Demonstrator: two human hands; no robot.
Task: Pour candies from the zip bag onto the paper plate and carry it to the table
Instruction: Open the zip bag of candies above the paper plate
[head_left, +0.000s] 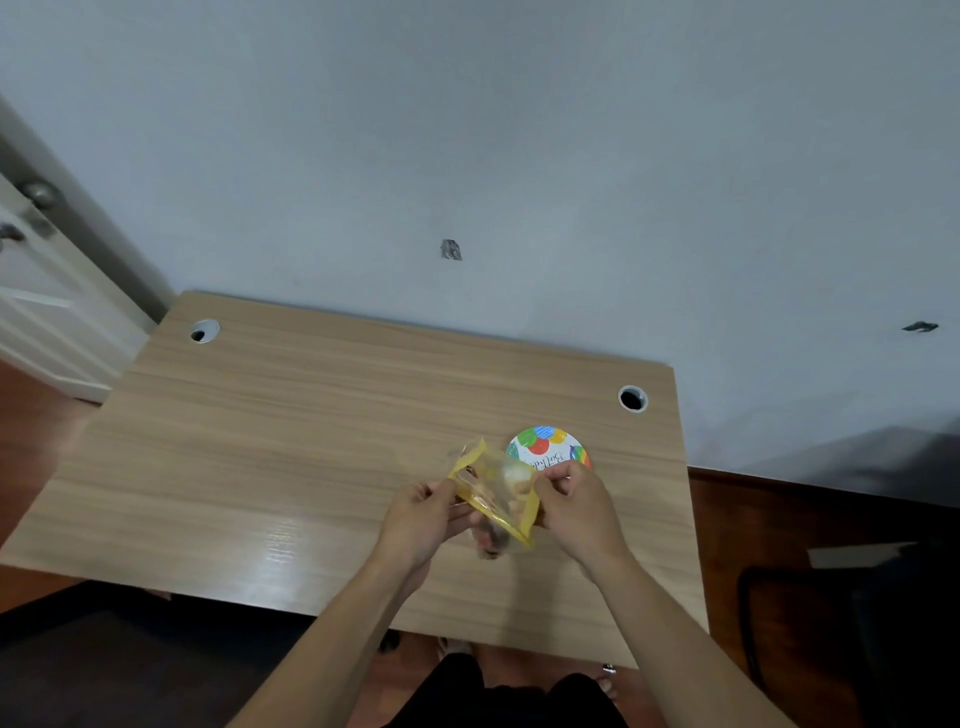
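Note:
A clear zip bag (496, 491) with yellow edges hangs just above the wooden desk (291, 431), candies showing through its film. My left hand (423, 517) pinches the bag's left side and my right hand (571, 501) pinches its right side, the two pulling at the top. Behind the bag, a small paper plate (548, 447) printed with coloured balloons lies flat on the desk; its near edge is hidden by the bag and my right hand.
The desk stands against a pale wall and has two round cable holes, one at the back left (204, 331) and one at the back right (632, 399). A white door (41, 291) is at the left. A dark chair (831, 623) stands at the right.

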